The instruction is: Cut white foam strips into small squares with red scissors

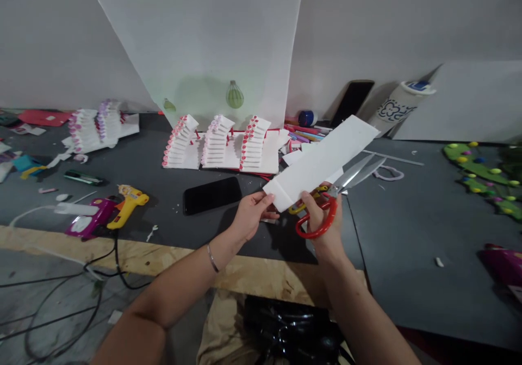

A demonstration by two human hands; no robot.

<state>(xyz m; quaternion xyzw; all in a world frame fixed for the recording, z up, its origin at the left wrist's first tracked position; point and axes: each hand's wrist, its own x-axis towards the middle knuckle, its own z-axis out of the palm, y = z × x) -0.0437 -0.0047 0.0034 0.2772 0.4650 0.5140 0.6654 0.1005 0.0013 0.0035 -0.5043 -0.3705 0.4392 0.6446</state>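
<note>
White strip (326,161) between both hands (287,212).

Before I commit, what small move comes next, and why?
Probably ease the right hand off the white strip, leaving it to the left hand: both hands hold it, and the right also has the scissors, blades beside the strip.
</note>
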